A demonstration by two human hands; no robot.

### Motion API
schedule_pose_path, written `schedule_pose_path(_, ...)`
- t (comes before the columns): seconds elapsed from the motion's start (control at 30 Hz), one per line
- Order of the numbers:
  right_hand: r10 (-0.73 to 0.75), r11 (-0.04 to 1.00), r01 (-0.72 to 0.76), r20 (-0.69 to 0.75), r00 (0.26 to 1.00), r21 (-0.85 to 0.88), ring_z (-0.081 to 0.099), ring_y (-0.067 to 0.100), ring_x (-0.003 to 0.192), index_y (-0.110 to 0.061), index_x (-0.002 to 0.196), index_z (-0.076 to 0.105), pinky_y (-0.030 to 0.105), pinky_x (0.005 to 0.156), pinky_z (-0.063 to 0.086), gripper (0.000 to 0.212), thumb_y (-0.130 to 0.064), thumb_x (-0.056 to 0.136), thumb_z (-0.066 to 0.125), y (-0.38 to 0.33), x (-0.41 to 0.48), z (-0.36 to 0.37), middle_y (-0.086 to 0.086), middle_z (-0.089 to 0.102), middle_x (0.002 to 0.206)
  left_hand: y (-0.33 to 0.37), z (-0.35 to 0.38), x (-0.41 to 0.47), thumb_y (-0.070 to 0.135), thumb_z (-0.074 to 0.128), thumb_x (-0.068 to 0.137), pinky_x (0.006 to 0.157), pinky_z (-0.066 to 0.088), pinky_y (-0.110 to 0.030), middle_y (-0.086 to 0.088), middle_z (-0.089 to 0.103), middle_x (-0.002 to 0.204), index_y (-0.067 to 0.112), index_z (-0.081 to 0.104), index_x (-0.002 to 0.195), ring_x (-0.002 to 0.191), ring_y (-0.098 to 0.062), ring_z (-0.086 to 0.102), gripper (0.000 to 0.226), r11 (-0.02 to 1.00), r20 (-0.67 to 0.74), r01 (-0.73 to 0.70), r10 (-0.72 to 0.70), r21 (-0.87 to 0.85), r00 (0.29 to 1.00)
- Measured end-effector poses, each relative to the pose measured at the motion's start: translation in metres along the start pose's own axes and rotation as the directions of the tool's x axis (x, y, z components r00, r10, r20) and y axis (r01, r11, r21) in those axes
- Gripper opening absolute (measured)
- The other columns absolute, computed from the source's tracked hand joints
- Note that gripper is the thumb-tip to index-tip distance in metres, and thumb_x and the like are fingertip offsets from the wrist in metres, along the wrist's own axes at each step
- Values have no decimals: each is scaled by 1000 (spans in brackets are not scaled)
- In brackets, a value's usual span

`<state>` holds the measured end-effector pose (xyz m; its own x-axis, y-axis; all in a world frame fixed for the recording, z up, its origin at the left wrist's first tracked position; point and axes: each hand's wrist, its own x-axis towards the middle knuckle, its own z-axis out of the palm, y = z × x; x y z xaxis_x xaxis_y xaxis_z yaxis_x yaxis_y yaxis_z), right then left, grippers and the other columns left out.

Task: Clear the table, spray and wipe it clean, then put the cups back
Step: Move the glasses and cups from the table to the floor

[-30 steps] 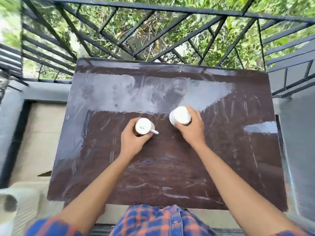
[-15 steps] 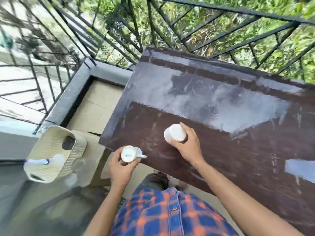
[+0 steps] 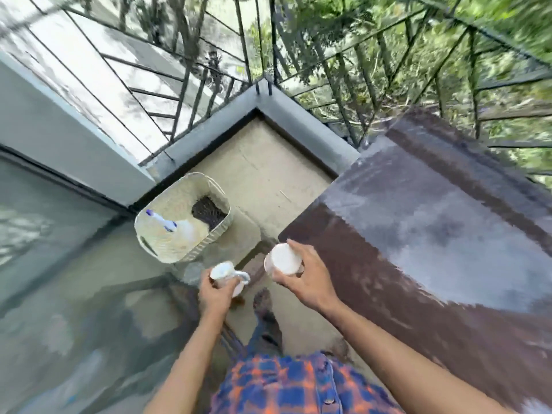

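Probably light, slick and breakable, the handled cup (image 3: 224,271) is gripped round its body by the left hand (image 3: 215,295), the other cup (image 3: 282,259) by the right hand (image 3: 309,280), off the corner of the surface (image 3: 418,234).

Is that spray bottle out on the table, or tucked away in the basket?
In the basket. The spray bottle lies on its side inside the pale basket, which sits apart from the table.

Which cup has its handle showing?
The left cup, held by the left hand: its handle loop sticks out. The right cup, in the right hand, shows none.
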<state>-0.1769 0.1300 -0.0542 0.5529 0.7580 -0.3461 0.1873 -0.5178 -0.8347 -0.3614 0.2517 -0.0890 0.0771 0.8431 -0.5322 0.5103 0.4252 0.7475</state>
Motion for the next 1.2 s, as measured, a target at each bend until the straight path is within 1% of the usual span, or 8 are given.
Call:
schedule_pose_path(0.2,10,993,0,86,996,-115,52,17,123,-18,140,53,27,100,41,77,-42,74,85,-44,67,63,2,53,132,-14,-30,76,28,88,73,81,51,-38,-17,74,107,7,74,107,98,-32,69,43,966,4,210,-213,153,977)
schedule_pose_path(0.33,58,988,-40,122,991,-146,50,17,127,-18,145,50,18,94,33,81,-35,74,86,-50,95,89,2,51,138,-24,-41,99,28,86,76,91,55,-39,-14,74,116,9,72,120,106,-32,68,50,950,11,211,-219,229,976)
schedule_pose_path(0.43,85,976,-52,151,985,-210,49,17,127,-20,145,48,18,91,31,81,-37,75,85,-47,115,106,1,49,139,-26,-41,107,33,88,73,84,50,-31,-7,71,112,14,71,122,105,-28,66,55,947,-1,219,-226,235,974)
schedule_pose_path(0.67,194,927,-110,208,959,-359,48,26,130,-14,147,42,28,103,38,82,-36,78,82,-12,166,137,8,46,142,-32,-30,118,27,86,74,84,49,-31,-2,69,114,19,64,122,102,-24,65,53,959,-70,272,-267,75,961)
schedule_pose_path(0.8,222,918,-138,195,955,-371,53,28,122,-16,139,47,30,98,41,78,-30,73,87,8,197,163,9,48,134,-43,-22,121,32,81,81,79,44,-30,-1,68,116,19,61,126,102,-23,64,51,957,-161,285,-289,-49,944)
schedule_pose_path(0.97,212,910,-131,170,962,-394,53,33,117,-15,134,46,37,100,43,85,-25,63,92,35,224,190,12,49,129,-58,-21,127,32,85,78,98,52,-36,-7,72,122,11,66,133,110,-24,67,62,940,-132,301,-323,-163,937)
schedule_pose_path(1.1,216,896,-113,199,956,-429,52,37,119,-17,134,43,42,100,44,85,-27,64,91,55,233,206,13,47,130,-65,-26,126,20,85,82,82,50,-13,-1,74,111,10,69,129,96,-13,67,50,937,-132,291,-318,-194,939)
schedule_pose_path(1.2,215,893,-108,205,955,-438,51,40,121,-16,137,42,45,103,43,85,-31,68,88,64,241,217,16,48,131,-63,-32,128,17,84,82,84,51,-18,-2,75,112,11,70,127,98,-15,68,48,926,-82,303,-328,-223,941)
